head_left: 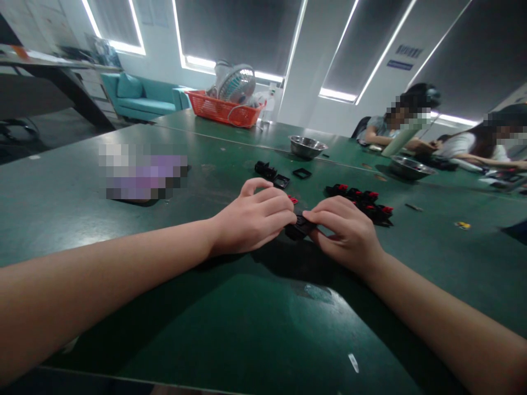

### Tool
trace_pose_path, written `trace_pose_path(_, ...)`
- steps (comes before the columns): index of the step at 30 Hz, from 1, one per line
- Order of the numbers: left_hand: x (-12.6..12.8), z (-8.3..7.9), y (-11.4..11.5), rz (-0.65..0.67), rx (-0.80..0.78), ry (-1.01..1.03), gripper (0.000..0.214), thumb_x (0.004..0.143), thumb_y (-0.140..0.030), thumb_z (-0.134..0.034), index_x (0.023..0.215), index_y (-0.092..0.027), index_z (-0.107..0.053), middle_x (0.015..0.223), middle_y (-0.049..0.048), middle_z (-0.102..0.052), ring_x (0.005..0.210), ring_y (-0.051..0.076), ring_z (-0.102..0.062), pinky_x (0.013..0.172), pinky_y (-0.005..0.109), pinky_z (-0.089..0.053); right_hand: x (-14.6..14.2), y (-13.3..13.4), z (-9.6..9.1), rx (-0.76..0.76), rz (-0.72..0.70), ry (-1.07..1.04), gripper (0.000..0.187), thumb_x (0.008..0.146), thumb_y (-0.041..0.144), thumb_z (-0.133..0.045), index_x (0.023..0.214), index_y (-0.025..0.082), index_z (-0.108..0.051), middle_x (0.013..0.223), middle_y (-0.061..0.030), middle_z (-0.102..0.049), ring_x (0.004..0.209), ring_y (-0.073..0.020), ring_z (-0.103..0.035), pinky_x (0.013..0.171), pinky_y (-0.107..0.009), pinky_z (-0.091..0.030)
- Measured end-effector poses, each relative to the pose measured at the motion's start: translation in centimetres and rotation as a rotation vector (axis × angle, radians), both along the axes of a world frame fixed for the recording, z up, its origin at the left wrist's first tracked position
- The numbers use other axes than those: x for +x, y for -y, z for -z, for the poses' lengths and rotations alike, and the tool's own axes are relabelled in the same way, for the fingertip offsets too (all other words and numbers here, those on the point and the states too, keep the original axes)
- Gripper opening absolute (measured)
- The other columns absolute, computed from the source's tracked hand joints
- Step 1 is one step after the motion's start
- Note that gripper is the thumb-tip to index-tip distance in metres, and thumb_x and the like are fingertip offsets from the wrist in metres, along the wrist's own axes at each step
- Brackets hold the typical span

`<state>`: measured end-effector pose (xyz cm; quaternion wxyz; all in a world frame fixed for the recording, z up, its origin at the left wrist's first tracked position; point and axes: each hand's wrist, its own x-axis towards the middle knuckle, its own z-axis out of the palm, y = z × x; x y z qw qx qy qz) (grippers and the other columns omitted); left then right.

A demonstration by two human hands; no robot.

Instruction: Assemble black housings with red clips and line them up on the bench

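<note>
right hand point(346, 233) has black part point(297, 230) in narrow pinch | left hand point(261, 216) curls against its left side; can't tell if gripping | part's between hands; red-and-black pieces point(368, 210) farther right

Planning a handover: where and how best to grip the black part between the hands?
Likely the near, lower edge of the black part, coming low from the wearer's side: the left hand is at its upper left, the right hand pinches its right end, while that edge shows bare.
</note>
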<state>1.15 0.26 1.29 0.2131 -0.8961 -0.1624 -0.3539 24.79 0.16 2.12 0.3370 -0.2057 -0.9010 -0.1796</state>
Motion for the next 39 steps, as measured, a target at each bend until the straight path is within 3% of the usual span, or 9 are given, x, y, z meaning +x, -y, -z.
trace_pose_path(9,0.1,0.1,0.1,-0.101,0.083,0.108,0.017,0.094,-0.014,-0.043,0.085,-0.02,-0.056,0.087,0.0007,-0.065,0.09,0.015,-0.059,0.095,0.037,-0.031,-0.3,0.8,-0.6,0.189,-0.046,0.023,0.025,0.081,0.009,-0.065,0.1,0.022,-0.056,0.085,-0.0061,-0.062,0.083,-0.0212,-0.057,0.072,-0.038,-0.055)
trace_pose_path(16,0.2,0.1,0.3,-0.108,0.127,0.103,0.021,0.095,-0.013,-0.042,0.081,-0.022,-0.055,0.083,-0.0024,-0.065,0.092,0.013,-0.06,0.094,0.036,-0.028,-0.5,1.4,-0.9,0.209,-0.012,0.058,0.017,0.085,0.013,-0.062,0.081,0.029,-0.056,0.079,-0.0025,-0.062,0.08,-0.0195,-0.059,0.067,-0.036,-0.053)
trace_pose_path(29,0.0,0.1,0.1,-0.096,0.024,0.069,0.018,0.091,-0.012,-0.042,0.09,-0.022,-0.057,0.088,0.0013,-0.065,0.095,0.017,-0.059,0.097,0.038,-0.027,-0.3,1.2,-0.7,0.198,-0.055,0.067,0.024,0.079,0.012,-0.064,0.097,0.026,-0.057,0.084,-0.0047,-0.064,0.086,-0.0218,-0.06,0.072,-0.037,-0.055)
trace_pose_path(39,0.1,0.2,-0.2,-0.042,-0.263,0.121,0.018,0.085,-0.011,-0.048,0.096,-0.02,-0.058,0.09,0.0016,-0.065,0.089,0.017,-0.059,0.093,0.037,-0.03,-0.7,1.4,-0.7,0.033,0.011,-0.015,0.026,0.08,0.01,-0.058,0.102,0.024,-0.059,0.089,-0.007,-0.066,0.083,-0.0231,-0.061,0.075,-0.042,-0.053)
